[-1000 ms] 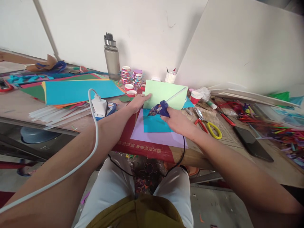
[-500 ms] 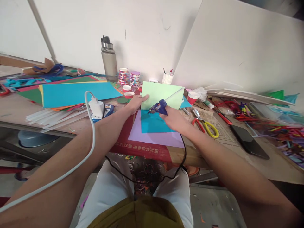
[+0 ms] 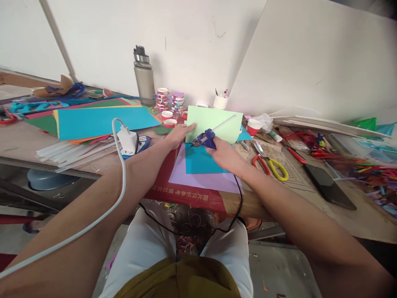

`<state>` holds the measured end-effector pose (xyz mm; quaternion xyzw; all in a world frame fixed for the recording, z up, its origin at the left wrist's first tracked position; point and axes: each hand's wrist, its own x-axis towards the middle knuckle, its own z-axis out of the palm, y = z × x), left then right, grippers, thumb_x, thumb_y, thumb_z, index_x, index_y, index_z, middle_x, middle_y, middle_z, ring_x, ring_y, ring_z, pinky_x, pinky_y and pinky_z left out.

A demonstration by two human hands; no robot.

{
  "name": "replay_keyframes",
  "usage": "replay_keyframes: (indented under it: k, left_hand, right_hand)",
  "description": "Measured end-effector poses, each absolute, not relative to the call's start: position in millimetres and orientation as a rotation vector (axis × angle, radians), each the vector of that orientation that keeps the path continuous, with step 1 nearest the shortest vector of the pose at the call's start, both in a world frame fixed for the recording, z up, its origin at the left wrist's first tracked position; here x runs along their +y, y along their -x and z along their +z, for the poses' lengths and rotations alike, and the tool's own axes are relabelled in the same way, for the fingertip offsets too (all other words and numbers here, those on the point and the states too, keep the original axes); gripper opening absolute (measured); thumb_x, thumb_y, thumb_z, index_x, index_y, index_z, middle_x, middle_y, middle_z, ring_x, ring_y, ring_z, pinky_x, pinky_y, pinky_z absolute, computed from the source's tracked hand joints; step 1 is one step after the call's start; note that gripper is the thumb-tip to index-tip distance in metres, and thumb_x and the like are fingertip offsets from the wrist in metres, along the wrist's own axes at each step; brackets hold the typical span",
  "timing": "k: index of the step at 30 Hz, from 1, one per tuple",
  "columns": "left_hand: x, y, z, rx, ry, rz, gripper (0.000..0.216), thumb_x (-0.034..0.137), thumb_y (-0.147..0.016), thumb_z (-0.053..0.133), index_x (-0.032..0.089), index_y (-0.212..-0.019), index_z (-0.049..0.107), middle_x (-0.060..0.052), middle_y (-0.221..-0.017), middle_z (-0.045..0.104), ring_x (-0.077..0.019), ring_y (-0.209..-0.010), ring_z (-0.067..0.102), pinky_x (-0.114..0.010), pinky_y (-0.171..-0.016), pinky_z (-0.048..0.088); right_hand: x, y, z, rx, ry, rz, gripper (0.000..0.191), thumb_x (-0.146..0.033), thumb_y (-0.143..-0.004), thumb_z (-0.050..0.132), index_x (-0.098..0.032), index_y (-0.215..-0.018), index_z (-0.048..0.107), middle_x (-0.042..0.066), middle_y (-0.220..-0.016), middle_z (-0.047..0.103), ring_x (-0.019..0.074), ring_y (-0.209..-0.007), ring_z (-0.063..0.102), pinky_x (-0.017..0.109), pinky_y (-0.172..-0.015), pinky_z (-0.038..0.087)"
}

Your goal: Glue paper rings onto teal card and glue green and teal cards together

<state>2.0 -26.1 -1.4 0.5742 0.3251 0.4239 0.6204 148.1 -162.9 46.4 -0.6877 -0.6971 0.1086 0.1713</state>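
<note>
My right hand (image 3: pixel 225 155) is wrapped round a blue hot glue gun (image 3: pixel 204 138), and a long clear glue stick (image 3: pixel 226 121) juts from its back. The gun's nozzle points left, near the line where a light green sheet of paper (image 3: pixel 214 114) meets a blue sheet (image 3: pixel 201 163). My left hand (image 3: pixel 181 134) grips the green sheet's left edge, which stands raised at the back; the fingers behind it are hidden. Under the blue sheet lies a lilac sheet (image 3: pixel 198 182). A black cord (image 3: pixel 240 198) hangs from the gun over the table edge.
Scissors with red and yellow handles (image 3: pixel 269 163) and a black phone (image 3: pixel 328 186) lie to the right. At left are coloured paper sheets (image 3: pixel 105 122), glue sticks (image 3: pixel 58 151) and a white plug (image 3: pixel 127 140) with a cable. A bottle (image 3: pixel 144 82) and paper cups (image 3: pixel 254 126) stand behind.
The glue gun's nozzle has moved slightly left along the line between the green and blue sheets. My left hand keeps its hold, and the view has shifted a little.
</note>
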Motion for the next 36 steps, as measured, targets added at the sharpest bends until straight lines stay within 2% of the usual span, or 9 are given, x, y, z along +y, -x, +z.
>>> replay_keyframes:
  k: [7,17,20,27,31,36]
  left_hand:
    - [-29.3,-0.7,1.0,0.675,-1.299,0.936,0.047,0.052,-0.061,0.076,0.010,-0.082,0.070,-0.012,-0.086,0.073,-0.0232,-0.078,0.067,-0.034,-0.073,0.053]
    - [-33.2,-0.8,4.9,0.730,-1.340,0.966,0.043,0.054,-0.061,0.074,0.012,-0.066,0.065,-0.006,-0.065,0.069,-0.0157,-0.059,0.062,-0.025,-0.058,0.050]
    - [-33.8,-0.7,5.3,0.724,-1.327,0.969,0.040,0.052,-0.063,0.075,0.013,-0.065,0.065,-0.005,-0.064,0.069,-0.0162,-0.062,0.063,-0.024,-0.059,0.050]
    - [-29.2,-1.2,0.7,0.667,-1.277,0.932,0.043,0.049,-0.062,0.076,0.011,-0.079,0.070,-0.012,-0.084,0.072,-0.0242,-0.080,0.067,-0.033,-0.072,0.053]
    - [-26.1,-1.5,-1.7,0.673,-1.269,0.955,0.044,0.049,-0.060,0.077,0.010,-0.080,0.070,-0.012,-0.083,0.073,-0.0237,-0.081,0.068,-0.031,-0.073,0.053]
    - [-28.8,-1.6,1.2,0.691,-1.244,0.959,0.041,0.046,-0.063,0.077,0.010,-0.083,0.070,-0.012,-0.086,0.073,-0.0239,-0.079,0.069,-0.032,-0.070,0.055]
  right_hand:
    - [-173.9,-175.4,51.0,-1.971,2.105,0.178,0.030,-0.032,-0.086,0.046,-0.013,-0.108,0.055,0.017,-0.100,0.067,0.0269,-0.087,0.062,0.030,-0.066,0.041]
    - [-172.4,-142.7,49.5,-2.023,1.960,0.267,0.022,-0.029,-0.085,0.046,-0.015,-0.100,0.055,0.013,-0.099,0.067,0.0237,-0.086,0.061,0.028,-0.064,0.040]
    - [-173.7,-144.9,49.8,-2.032,1.958,0.271,0.022,-0.029,-0.086,0.045,-0.016,-0.101,0.055,0.013,-0.098,0.067,0.0238,-0.085,0.061,0.028,-0.063,0.040]
    - [-184.7,-190.7,51.6,-1.951,2.178,0.137,0.025,-0.033,-0.087,0.046,-0.015,-0.101,0.055,0.015,-0.097,0.066,0.0248,-0.087,0.061,0.029,-0.066,0.039]
    - [-187.6,-199.6,53.2,-1.913,2.221,0.059,0.026,-0.033,-0.087,0.047,-0.013,-0.101,0.056,0.017,-0.098,0.065,0.0270,-0.091,0.060,0.031,-0.071,0.040]
    - [-180.6,-184.4,52.1,-1.935,2.178,0.122,0.026,-0.034,-0.087,0.045,-0.015,-0.102,0.056,0.015,-0.092,0.066,0.0260,-0.083,0.061,0.031,-0.067,0.040]
